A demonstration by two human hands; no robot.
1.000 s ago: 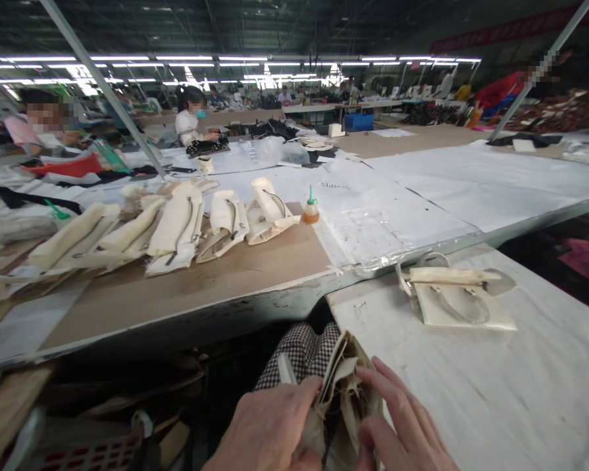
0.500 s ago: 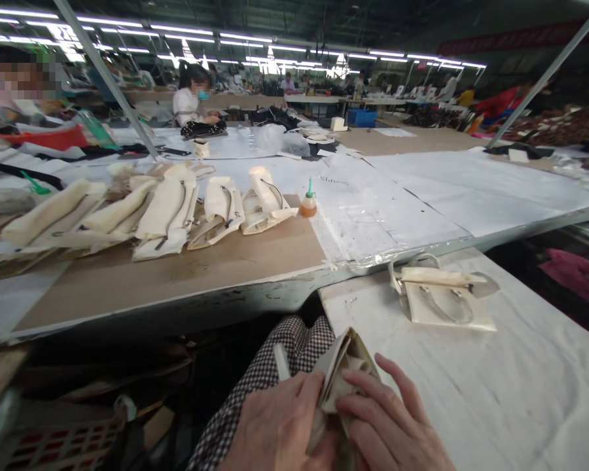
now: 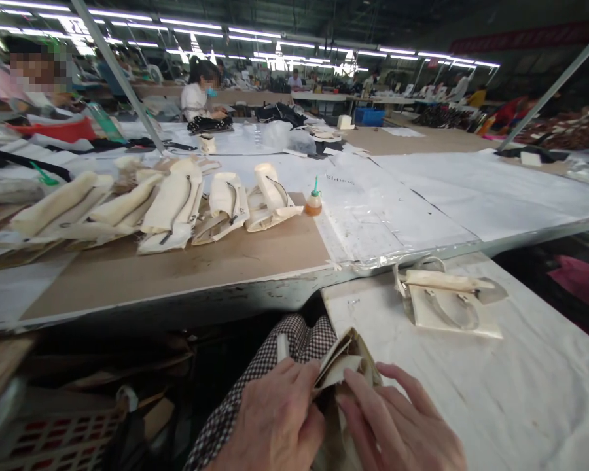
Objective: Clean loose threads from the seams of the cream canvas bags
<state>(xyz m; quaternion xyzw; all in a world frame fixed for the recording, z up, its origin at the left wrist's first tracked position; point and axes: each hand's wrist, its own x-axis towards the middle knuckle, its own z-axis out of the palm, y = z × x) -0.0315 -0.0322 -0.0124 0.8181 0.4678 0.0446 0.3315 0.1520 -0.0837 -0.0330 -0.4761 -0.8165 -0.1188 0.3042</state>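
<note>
A partly made cream handbag (image 3: 342,373) stands over my lap with its open end upward, showing folded inner layers. My left hand (image 3: 277,418) pinches the left edge of this bag, thumb and fingers closed on it. My right hand (image 3: 397,418) grips the right side, with its index finger pressed against the inner layer at the opening. The lower part of the bag is mostly hidden by both hands. Beside my left hand a white strip-like end (image 3: 282,347) sticks up; whether the hand holds it I cannot tell.
A cream handbag with handles (image 3: 451,304) lies on the white side table (image 3: 520,366). Several cream bag pieces (image 3: 171,203) line the long table, near a glue bottle with a green nozzle (image 3: 313,204). A plastic basket (image 3: 63,432) sits below left. A co-worker (image 3: 199,95) sits across.
My right fingers have shifted at the bag's opening, and more of the pale inner layer shows. My left hand has moved slightly, still on the edge. The view has turned a little left.
</note>
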